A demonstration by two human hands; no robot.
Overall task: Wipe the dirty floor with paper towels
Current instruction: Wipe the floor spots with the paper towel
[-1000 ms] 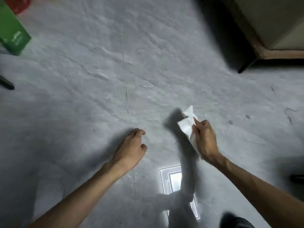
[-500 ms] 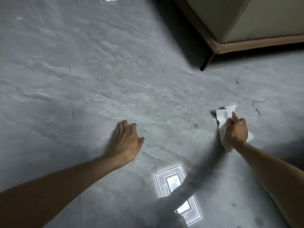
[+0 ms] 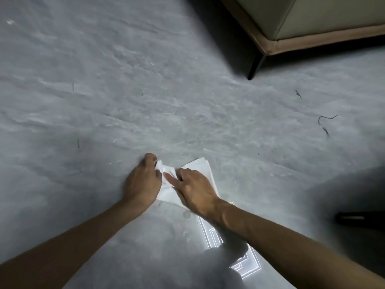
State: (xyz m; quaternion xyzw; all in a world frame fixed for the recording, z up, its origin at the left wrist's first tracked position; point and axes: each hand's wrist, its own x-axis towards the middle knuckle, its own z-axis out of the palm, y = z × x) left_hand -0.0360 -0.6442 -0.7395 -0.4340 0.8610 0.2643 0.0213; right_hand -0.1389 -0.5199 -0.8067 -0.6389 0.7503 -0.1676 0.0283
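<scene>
A white paper towel lies on the grey marbled floor at the centre of the head view. My left hand grips its bunched left end with curled fingers. My right hand rests on top of the towel, its thumb stretched towards the left hand. The middle of the sheet is hidden under both hands. Dark strands of dirt and small specks lie on the floor to the right.
A beige sofa on a thin black leg stands at the upper right. A dark object lies at the right edge. A bright ceiling-light reflection glares on the floor below my right forearm.
My right hand carried the towel leftwards and laid it on the floor. My left hand, earlier flat on the floor, now grips the towel's left end.
</scene>
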